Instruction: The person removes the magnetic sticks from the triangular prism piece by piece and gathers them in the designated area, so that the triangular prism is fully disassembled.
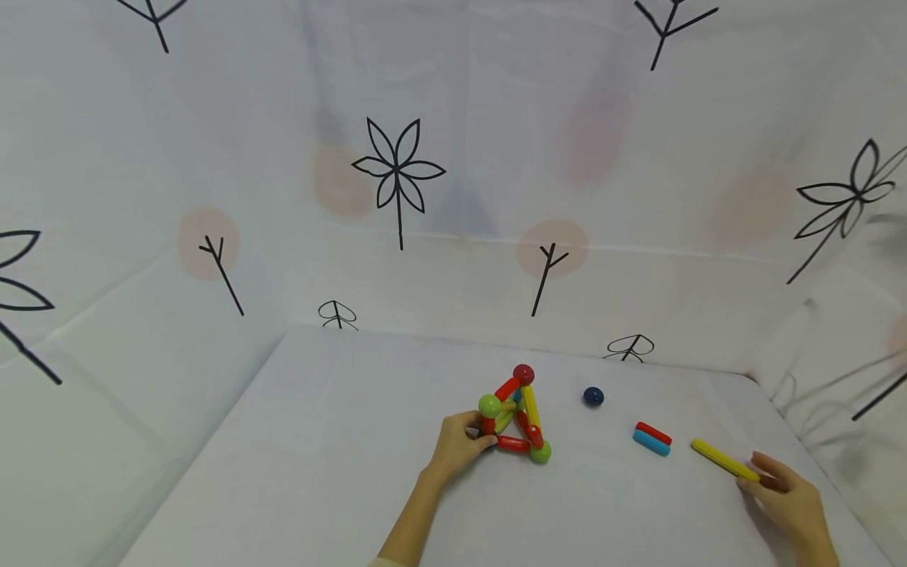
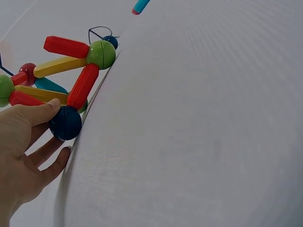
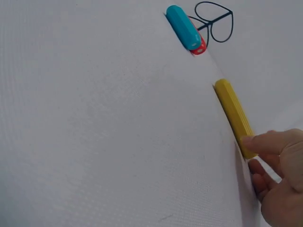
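Observation:
A structure of coloured rods and balls (image 1: 513, 444) stands on the white table. My left hand (image 1: 459, 447) holds its near left corner, with the thumb and fingers around a dark blue ball (image 2: 65, 124) that is mostly hidden in the head view. Light green balls (image 2: 101, 54) and a dark red ball (image 1: 523, 374) join its red, yellow and blue rods. Over at the right, my right hand (image 1: 788, 498) pinches the near end of a long yellow rod (image 1: 724, 460) between thumb and fingers. The rod lies low, at or just above the table; I cannot tell which.
A short red rod (image 1: 654, 433) and a short blue rod (image 1: 652, 442) lie side by side between the structure and the yellow rod. Farther back sits a loose dark blue ball (image 1: 594, 397). A patterned white cloth (image 1: 453, 283) rises behind the table and along its sides.

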The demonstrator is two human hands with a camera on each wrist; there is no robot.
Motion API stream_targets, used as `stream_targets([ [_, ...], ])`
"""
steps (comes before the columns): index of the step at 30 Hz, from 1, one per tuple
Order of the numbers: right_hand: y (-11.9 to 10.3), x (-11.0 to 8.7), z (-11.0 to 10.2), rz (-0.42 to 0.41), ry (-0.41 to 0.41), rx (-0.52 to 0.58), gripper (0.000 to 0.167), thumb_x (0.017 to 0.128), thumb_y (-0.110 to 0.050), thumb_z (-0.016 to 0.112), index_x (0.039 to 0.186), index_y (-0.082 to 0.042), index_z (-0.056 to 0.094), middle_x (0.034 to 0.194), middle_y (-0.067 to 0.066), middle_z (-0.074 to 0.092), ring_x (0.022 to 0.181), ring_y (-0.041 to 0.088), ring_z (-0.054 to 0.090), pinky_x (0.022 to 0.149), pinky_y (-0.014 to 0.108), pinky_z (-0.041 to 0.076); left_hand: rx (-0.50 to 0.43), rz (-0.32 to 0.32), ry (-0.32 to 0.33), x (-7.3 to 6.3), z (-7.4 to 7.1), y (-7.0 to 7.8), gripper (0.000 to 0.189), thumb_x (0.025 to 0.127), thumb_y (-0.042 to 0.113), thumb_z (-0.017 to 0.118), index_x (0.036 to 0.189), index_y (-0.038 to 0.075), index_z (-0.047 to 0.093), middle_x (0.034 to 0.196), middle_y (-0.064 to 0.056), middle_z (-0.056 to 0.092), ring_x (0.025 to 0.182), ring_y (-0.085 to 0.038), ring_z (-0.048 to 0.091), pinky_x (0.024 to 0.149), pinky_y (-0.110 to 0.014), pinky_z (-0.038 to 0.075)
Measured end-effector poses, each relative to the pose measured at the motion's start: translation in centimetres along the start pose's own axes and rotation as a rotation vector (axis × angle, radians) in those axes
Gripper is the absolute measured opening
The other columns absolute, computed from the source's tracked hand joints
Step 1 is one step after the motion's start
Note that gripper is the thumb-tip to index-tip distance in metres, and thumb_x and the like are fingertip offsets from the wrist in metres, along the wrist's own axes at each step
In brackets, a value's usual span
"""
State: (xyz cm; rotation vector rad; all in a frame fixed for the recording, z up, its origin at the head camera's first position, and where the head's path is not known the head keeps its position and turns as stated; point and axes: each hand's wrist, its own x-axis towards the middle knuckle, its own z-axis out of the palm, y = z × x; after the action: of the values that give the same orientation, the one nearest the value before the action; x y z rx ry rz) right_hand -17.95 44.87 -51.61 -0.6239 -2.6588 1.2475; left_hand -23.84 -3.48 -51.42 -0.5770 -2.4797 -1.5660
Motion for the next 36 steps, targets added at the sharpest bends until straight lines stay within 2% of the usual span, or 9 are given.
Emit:
stream_targets([
  [6,-0.7,-1.8,0.1,-0.077,0.055,0.094,0.078,0.085,-0.030,0.069,0.146,-0.003,0.029,0.107,-0.046,0.031,0.079,-0.027,0.026,0.066,0.001,0.032,-0.002,0.003,0.004,0.0,0.1,0.0,0.025,0.077,0.005,0.075,0.100,-0.002,0.068,0.090,-0.011,0.070,0.084,-0.020,0.066,0.067,-0.021,0.051],
  [10,-3.1,-3.4,1.2,-0.057,0.237,0.059,0.070,0.083,-0.024,0.071,0.142,-0.005,0.039,0.138,-0.014,0.039,0.084,-0.020,0.024,0.067,0.005,0.029,-0.001,-0.002,0.002,0.0,0.1,0.0,0.025,0.077,0.005,0.075,0.100,-0.002,0.068,0.090,-0.011,0.070,0.084,-0.020,0.066,0.067,-0.020,0.051],
  [13,-5.3,-4.5,2.9,-0.094,0.353,0.138,0.064,0.078,-0.015,0.075,0.134,0.000,0.049,0.122,-0.006,0.053,0.081,-0.017,0.033,0.065,0.003,0.032,0.000,-0.002,0.007,-0.1,0.1,0.1,0.025,0.077,0.005,0.075,0.100,-0.002,0.068,0.091,-0.012,0.070,0.085,-0.021,0.066,0.067,-0.020,0.051],
  [15,-6.5,-4.9,4.2,-0.195,0.378,0.203,0.059,0.075,-0.008,0.077,0.129,0.002,0.054,0.104,-0.019,0.053,0.078,-0.016,0.042,0.064,0.000,0.036,0.001,-0.002,0.012,-0.1,0.1,0.2,0.026,0.077,0.005,0.075,0.101,-0.002,0.068,0.091,-0.012,0.070,0.085,-0.021,0.066,0.067,-0.020,0.051],
  [18,-8.2,-5.8,5.7,-0.341,0.273,0.250,0.057,0.076,-0.003,0.076,0.128,0.004,0.054,0.094,-0.033,0.050,0.078,-0.013,0.052,0.066,0.002,0.041,0.003,-0.004,0.017,-0.1,0.1,0.3,0.026,0.077,0.005,0.075,0.101,-0.002,0.068,0.091,-0.012,0.070,0.085,-0.021,0.065,0.067,-0.020,0.051],
  [21,-9.7,-6.7,7.2,-0.484,0.134,0.264,0.053,0.077,0.000,0.074,0.126,0.006,0.053,0.096,-0.028,0.057,0.078,-0.009,0.057,0.068,0.006,0.045,0.007,-0.008,0.016,-0.1,0.1,0.3,0.027,0.078,0.005,0.075,0.102,-0.002,0.068,0.092,-0.012,0.070,0.086,-0.021,0.065,0.067,-0.020,0.051],
  [24,-11.4,-7.6,8.8,-0.540,0.027,0.302,0.050,0.077,0.004,0.073,0.122,0.010,0.054,0.095,-0.024,0.060,0.078,-0.005,0.060,0.069,0.009,0.047,0.005,-0.003,0.014,-0.1,0.3,0.0,0.027,0.078,0.006,0.075,0.103,-0.002,0.068,0.093,-0.011,0.070,0.086,-0.021,0.065,0.067,-0.020,0.051],
  [28,-13.2,-8.2,10.8,-0.554,-0.084,0.338,0.049,0.077,0.001,0.073,0.122,0.010,0.054,0.096,-0.021,0.062,0.080,0.000,0.061,0.071,0.012,0.049,-0.001,0.000,0.012,0.0,0.4,-0.3,0.026,0.078,0.007,0.075,0.102,-0.002,0.068,0.092,-0.011,0.070,0.086,-0.021,0.065,0.068,-0.020,0.051],
  [36,-16.0,-9.0,14.0,-0.556,-0.208,0.291,0.047,0.081,-0.010,0.073,0.124,0.001,0.057,0.108,0.018,0.064,0.088,0.015,0.061,0.072,0.020,0.051,0.010,-0.002,0.016,0.0,0.4,-0.4,0.025,0.078,0.007,0.075,0.100,-0.001,0.068,0.092,-0.010,0.070,0.087,-0.021,0.065,0.068,-0.021,0.052],
])
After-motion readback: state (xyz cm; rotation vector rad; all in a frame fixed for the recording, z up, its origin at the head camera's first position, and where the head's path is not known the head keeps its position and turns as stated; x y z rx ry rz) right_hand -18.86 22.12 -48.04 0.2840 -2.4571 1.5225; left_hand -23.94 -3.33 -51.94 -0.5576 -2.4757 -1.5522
